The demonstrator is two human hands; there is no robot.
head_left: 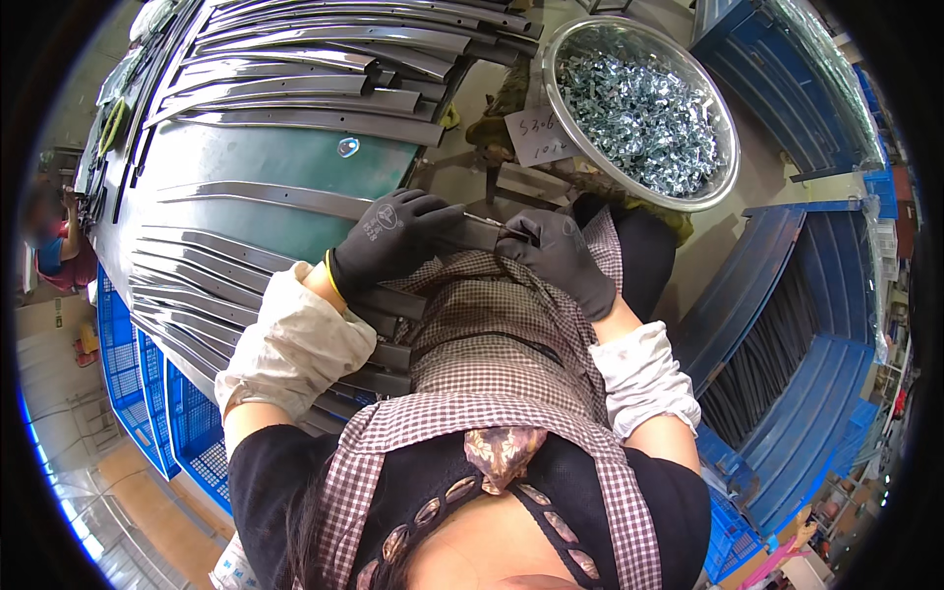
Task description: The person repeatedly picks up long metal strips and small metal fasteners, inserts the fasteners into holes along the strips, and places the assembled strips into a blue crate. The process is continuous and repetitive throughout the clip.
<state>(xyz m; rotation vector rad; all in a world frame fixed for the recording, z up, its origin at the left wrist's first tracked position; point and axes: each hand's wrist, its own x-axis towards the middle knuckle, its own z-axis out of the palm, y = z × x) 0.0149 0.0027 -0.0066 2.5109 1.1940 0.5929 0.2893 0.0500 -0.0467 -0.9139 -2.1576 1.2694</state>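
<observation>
Head view, as we list it: one dark strip (285, 199), lying across a green table (295, 157), its right end above the lap of a checked apron (492, 362); left hand (393, 236), dark-gloved, fingers together and closed over the strip near that end; right hand (560, 256), gloved alike, fingers curled around a slim tool (482, 219), its tip toward the left hand, touching or apart we cannot tell; far strips (324, 64) and near strips (211, 275), layered either side; one clear tub (732, 147) of shiny clips (639, 123); one paper (536, 138), handwritten, beside the tub; one blue bin (846, 379), right, holding dark lengths; blue baskets (123, 354), left; another person (74, 267), left edge
</observation>
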